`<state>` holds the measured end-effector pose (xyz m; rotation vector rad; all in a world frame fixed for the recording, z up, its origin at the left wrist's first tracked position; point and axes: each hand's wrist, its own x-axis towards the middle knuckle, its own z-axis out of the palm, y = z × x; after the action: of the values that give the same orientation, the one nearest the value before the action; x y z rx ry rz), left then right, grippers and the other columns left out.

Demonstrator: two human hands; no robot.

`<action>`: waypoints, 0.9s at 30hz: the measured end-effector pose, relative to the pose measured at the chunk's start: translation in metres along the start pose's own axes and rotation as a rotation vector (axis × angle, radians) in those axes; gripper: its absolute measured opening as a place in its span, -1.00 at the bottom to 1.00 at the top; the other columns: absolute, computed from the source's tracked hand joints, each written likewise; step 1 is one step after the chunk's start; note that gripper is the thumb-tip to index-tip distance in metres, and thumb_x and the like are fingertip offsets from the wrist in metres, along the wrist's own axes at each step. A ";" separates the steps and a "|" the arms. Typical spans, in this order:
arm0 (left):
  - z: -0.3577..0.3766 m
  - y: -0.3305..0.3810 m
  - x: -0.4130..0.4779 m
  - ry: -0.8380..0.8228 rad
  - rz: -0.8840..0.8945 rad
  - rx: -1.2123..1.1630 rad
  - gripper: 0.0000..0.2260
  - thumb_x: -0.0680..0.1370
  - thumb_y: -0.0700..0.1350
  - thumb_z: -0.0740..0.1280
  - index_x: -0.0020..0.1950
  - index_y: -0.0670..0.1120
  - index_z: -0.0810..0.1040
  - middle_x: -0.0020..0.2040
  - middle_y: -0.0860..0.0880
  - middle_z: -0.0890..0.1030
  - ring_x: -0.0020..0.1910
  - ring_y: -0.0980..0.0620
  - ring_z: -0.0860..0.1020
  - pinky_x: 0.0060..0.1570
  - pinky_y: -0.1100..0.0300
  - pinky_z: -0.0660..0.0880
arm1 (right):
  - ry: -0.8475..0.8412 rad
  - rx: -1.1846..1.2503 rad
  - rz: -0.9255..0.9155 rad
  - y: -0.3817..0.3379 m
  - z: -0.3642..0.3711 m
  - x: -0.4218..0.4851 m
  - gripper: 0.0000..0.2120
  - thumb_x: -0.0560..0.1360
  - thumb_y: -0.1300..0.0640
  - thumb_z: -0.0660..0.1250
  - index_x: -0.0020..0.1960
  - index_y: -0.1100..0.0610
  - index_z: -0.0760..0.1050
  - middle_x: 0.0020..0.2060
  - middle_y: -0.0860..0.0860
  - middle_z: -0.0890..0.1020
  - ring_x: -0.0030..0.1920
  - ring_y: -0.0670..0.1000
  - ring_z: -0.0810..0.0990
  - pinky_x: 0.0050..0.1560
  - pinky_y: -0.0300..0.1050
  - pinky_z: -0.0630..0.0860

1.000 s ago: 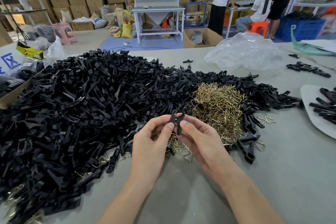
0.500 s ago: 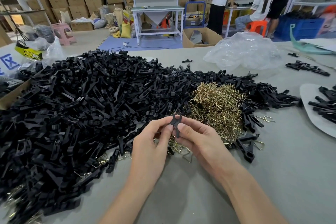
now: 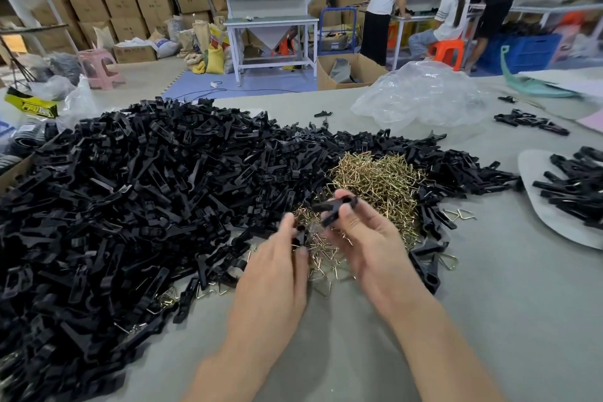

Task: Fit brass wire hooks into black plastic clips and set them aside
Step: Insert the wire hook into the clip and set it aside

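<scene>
Handling notes, judged by eye. The black clip (image 3: 332, 207) looks light and rigid, hard plastic, no fear of crushing. It is best held by its flat sides mid-body, leaving the slot end free. The brass hooks (image 3: 378, 179) are thin springy wire, light, apt to tangle with neighbours; pick one by the bend and shake it loose. Pinched too near a tip, a hook could twist or flick away when pushed home.

Grip now: the right hand (image 3: 362, 238) pinches that black clip between thumb and forefingers. It is raised clear of the table (image 3: 489, 320) and lies roughly crosswise. Fingers sit on its right-hand part; the left part juts free toward the other hand. Whether a hook is seated in it I cannot tell: blurred.

The left hand (image 3: 277, 261) is low, palm down, fingers curled toward the loose hooks (image 3: 321, 251) scattered just beneath both hands. Something dark shows at its fingertips, too smeared to say whether it pinches a piece or merely touches the scatter.

Supplies: the brass hooks lie piled just beyond the right hand, hemmed by the clip heap (image 3: 146, 189) spreading far left. A pale board (image 3: 533, 171) at far right carries a batch of clips (image 3: 574, 186), well apart from both hands; likely the set-aside spot.
</scene>
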<state>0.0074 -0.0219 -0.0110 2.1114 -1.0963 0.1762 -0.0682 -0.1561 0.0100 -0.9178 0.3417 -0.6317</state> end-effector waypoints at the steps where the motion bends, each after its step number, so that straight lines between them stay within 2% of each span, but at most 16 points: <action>1: 0.004 0.002 -0.001 -0.044 0.079 0.104 -0.57 0.66 0.06 0.11 0.50 -0.05 0.37 0.25 0.09 0.57 0.22 0.07 0.52 0.21 0.23 0.38 | 0.040 0.063 -0.021 -0.005 -0.004 0.002 -0.73 0.42 0.18 0.38 0.10 0.14 0.66 -0.03 0.08 0.72 -0.07 -0.01 0.69 -0.08 -0.16 0.65; 4: 0.021 0.011 0.010 -0.082 0.245 0.274 -0.61 0.63 0.10 0.20 0.37 -0.06 0.53 0.29 -0.03 0.58 0.25 -0.01 0.56 0.26 0.09 0.46 | 0.103 0.213 -0.047 -0.013 -0.013 0.005 -0.75 0.47 0.16 0.35 0.13 0.16 0.61 -0.11 0.06 0.70 -0.13 -0.03 0.67 -0.12 -0.17 0.65; 5: 0.027 0.014 0.015 -0.110 0.241 0.306 -0.60 0.62 0.11 0.22 0.39 -0.04 0.50 0.32 -0.04 0.56 0.28 -0.03 0.54 0.28 0.05 0.45 | 0.113 0.238 -0.037 -0.013 -0.013 0.006 -0.76 0.50 0.15 0.33 0.14 0.15 0.61 -0.11 0.06 0.70 -0.13 -0.03 0.68 -0.13 -0.17 0.65; 7: 0.037 0.020 0.027 -0.179 0.188 0.413 -0.60 0.66 0.14 0.11 0.46 0.05 0.38 0.36 0.01 0.50 0.34 -0.01 0.46 0.31 0.04 0.34 | 0.127 0.261 -0.013 -0.012 -0.014 0.006 -0.79 0.55 0.14 0.31 0.15 0.13 0.61 -0.11 0.04 0.70 -0.13 -0.03 0.68 -0.13 -0.17 0.65; 10: 0.047 0.026 0.042 -0.179 0.108 0.497 -0.67 0.68 0.10 0.05 0.41 0.09 0.35 0.24 0.03 0.49 0.26 -0.04 0.45 0.22 0.01 0.26 | 0.139 0.278 -0.011 -0.012 -0.017 0.007 -0.77 0.51 0.12 0.34 0.13 0.11 0.62 -0.15 0.01 0.69 -0.15 -0.05 0.68 -0.17 -0.19 0.64; 13: 0.053 0.032 0.047 -0.165 0.080 0.499 -0.73 0.67 0.08 0.11 0.32 0.05 0.41 0.17 0.01 0.51 0.21 -0.08 0.47 0.17 -0.01 0.30 | 0.138 0.291 -0.025 -0.013 -0.021 0.008 -0.75 0.46 0.09 0.36 0.12 0.09 0.64 -0.13 0.01 0.69 -0.14 -0.05 0.68 -0.16 -0.20 0.64; 18: 0.047 0.027 0.039 -0.111 0.124 0.491 -0.80 0.61 -0.10 0.28 0.23 0.04 0.52 0.05 0.03 0.57 0.08 -0.07 0.54 0.05 0.03 0.38 | 0.146 0.282 -0.024 -0.013 -0.022 0.009 -0.78 0.47 0.09 0.36 0.08 0.05 0.65 -0.11 -0.01 0.69 -0.11 -0.05 0.68 -0.11 -0.17 0.62; 23: 0.035 0.018 0.039 -0.086 0.140 0.432 -0.70 0.60 -0.19 0.28 0.30 0.06 0.49 0.07 0.06 0.55 0.06 -0.02 0.55 0.02 0.08 0.36 | 0.139 0.283 -0.024 -0.012 -0.023 0.008 -0.80 0.49 0.10 0.35 0.09 0.06 0.65 -0.08 0.01 0.70 -0.09 -0.03 0.68 -0.07 -0.15 0.64; 27: 0.021 0.009 0.035 0.041 0.101 0.289 -0.72 0.60 -0.19 0.33 0.32 -0.04 0.55 0.03 0.02 0.55 -0.16 -0.01 0.52 -0.10 0.11 0.42 | 0.112 0.279 -0.011 -0.012 -0.023 0.007 -0.82 0.49 0.11 0.35 0.01 0.05 0.71 -0.07 0.03 0.70 -0.07 0.00 0.69 -0.02 -0.09 0.65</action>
<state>0.0182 -0.0624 -0.0064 2.2934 -1.2134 0.4474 -0.0790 -0.1806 0.0066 -0.6195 0.3386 -0.7222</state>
